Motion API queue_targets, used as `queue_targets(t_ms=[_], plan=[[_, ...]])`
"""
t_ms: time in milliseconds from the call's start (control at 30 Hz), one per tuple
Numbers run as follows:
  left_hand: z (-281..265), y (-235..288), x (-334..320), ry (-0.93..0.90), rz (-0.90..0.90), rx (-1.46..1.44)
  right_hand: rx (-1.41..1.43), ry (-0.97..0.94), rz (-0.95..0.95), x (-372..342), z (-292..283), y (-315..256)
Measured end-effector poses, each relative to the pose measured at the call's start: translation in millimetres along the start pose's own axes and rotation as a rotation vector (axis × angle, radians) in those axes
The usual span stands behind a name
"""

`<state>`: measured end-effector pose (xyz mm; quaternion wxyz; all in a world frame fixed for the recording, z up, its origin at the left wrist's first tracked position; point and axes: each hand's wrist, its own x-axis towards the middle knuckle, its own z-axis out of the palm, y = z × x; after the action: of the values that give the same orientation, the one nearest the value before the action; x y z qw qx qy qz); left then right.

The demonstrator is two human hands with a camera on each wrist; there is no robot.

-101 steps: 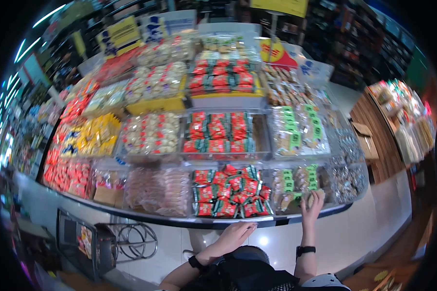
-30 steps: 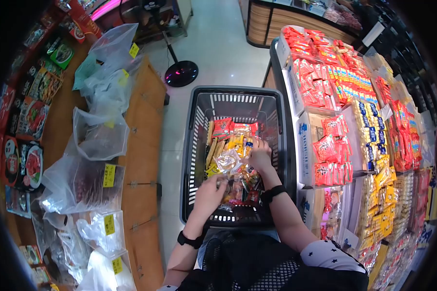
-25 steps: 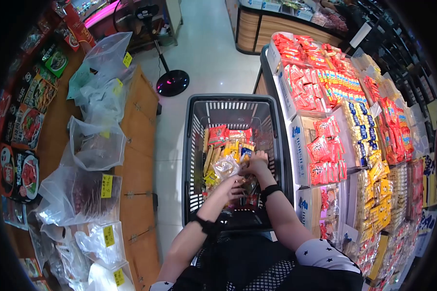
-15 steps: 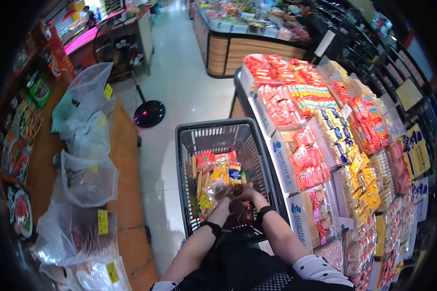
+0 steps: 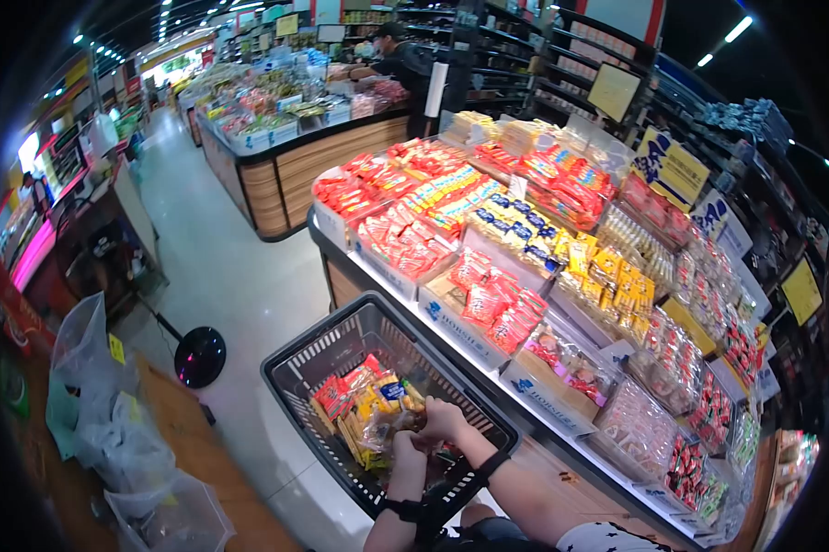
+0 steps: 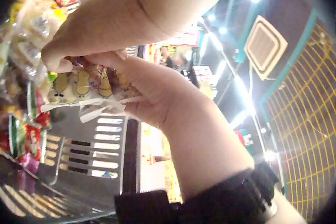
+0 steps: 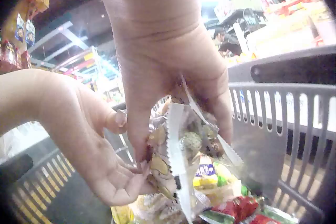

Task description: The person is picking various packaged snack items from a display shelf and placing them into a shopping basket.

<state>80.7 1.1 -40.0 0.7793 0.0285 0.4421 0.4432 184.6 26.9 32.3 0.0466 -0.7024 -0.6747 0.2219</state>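
Note:
Low inside the dark grey shopping basket (image 5: 290, 405), my right hand (image 5: 444, 420) grips small clear snack packets (image 7: 176, 155) printed with yellow cartoon peanuts (image 6: 81, 83). Their white serrated edges point downward in the right wrist view. My left hand (image 5: 408, 448) meets the right one there; in the right wrist view its loosely bent fingers (image 7: 123, 184) touch the packets from the left side. Below both hands lie red packets (image 5: 345, 386), a yellow and blue packet (image 7: 206, 174), thin yellow sticks and a crinkled clear bag (image 5: 375, 432).
A sloped display of boxed snacks (image 5: 502, 308) runs along the basket's right side. To the left stand a wooden counter with clear plastic bags (image 5: 171, 515) and a round black fan base (image 5: 200, 357). Another person (image 5: 400, 64) is behind the far counter.
Earlier my hands were apart at a snack display, the right one among green-labelled packets. Then both reached into the basket and came together. My view has since swung up and right.

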Motion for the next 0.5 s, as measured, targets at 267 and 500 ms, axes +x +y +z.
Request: queue_targets(t_ms=[267,500], plan=[[63.4,19.8,-134.5,-0.552,0.179,0.609,0.512,0.332,0.248,-150.2,-96.0,16.9],[46.6,-39.8,-206.1,-0.604,0.04,0.766,1.271,0.028,0.133,-265.4,-51.8,57.9]])
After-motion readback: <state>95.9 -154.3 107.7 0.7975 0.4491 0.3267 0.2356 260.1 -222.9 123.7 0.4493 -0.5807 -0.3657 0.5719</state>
